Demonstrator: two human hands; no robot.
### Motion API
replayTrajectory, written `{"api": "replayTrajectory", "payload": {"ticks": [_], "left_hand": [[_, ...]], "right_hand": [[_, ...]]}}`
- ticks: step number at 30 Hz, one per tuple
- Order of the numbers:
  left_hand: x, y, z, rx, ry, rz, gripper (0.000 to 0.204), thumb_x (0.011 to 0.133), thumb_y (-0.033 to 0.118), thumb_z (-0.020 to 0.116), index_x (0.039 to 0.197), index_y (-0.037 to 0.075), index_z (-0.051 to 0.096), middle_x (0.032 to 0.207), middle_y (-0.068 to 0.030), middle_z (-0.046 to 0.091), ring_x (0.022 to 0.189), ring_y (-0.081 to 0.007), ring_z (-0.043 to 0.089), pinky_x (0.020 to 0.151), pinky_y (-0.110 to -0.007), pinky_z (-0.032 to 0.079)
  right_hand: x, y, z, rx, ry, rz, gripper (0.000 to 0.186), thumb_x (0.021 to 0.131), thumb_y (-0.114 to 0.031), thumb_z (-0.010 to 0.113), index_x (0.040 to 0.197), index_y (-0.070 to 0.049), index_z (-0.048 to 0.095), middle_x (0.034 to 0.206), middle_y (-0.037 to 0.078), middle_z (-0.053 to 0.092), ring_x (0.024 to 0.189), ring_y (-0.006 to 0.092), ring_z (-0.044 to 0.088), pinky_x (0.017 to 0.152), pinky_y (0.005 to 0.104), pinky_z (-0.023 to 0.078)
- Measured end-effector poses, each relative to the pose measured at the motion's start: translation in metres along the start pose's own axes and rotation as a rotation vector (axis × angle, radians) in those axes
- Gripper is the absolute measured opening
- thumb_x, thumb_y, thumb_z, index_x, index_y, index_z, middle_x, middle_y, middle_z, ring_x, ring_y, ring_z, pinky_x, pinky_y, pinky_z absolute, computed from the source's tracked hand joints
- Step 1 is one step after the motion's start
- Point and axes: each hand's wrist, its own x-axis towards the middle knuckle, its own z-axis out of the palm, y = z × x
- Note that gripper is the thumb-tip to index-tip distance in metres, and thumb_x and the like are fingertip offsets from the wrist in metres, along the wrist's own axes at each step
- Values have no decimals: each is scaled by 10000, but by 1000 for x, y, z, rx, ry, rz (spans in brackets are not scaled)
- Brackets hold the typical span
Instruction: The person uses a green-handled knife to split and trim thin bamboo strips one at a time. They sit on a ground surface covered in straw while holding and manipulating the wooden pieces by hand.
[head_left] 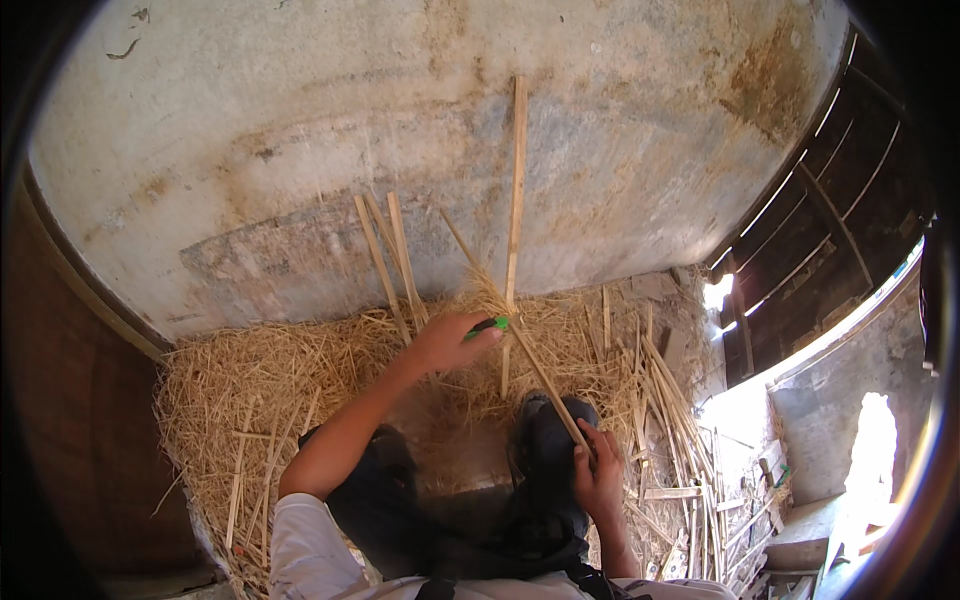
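Note:
My left hand point(455, 340) is closed on a small tool with a black and green handle point(497, 324), held against a long thin bamboo strip point(540, 365) where pale fine shavings fan out. My right hand point(598, 470) grips the lower end of that strip, over my right knee. The strip slants up toward the wall, its far end thin. Several more strips point(395, 240) stand leaning on the wall in front of me, one taller strip point(516, 160) among them.
A stained pale wall point(300, 120) rises ahead. Straw and shavings point(240, 400) cover the floor round my legs. A pile of loose strips point(680, 450) lies at my right, near a bright gap and dark slatted boards point(820, 230). A dark brown panel point(80, 400) is at the left.

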Motion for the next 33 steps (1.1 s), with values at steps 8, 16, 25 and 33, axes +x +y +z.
{"api": "replayTrajectory", "payload": {"ticks": [8,16,25,33], "left_hand": [[-9,0,-28,-2,103,47,519,1108,502,609,1269,19,710,724,-97,643,575,-202,580,571,-392,467],[-21,4,-60,-161,524,155,404,1139,424,571,1058,32,623,608,-73,499,480,-173,460,486,-378,355],[-31,22,-62,-29,531,188,355,1136,379,587,1067,34,634,571,-70,499,436,-186,454,460,-380,351],[-32,19,-55,152,457,167,328,1113,358,633,1090,32,652,578,-94,517,451,-214,482,476,-383,363]], "right_hand": [[1,6,-11,85,-90,162,337,1066,-159,581,1373,-66,685,811,181,707,700,345,684,690,456,539],[-15,45,-15,572,117,391,310,1112,-187,608,1349,-4,691,748,-79,503,632,28,434,583,224,364],[23,38,-45,1012,317,286,330,1147,-263,511,1371,-24,554,718,-29,435,603,70,411,521,246,354],[71,100,-37,1314,365,442,259,1145,-329,482,1196,-122,629,609,-75,318,479,66,238,467,253,233]]}}
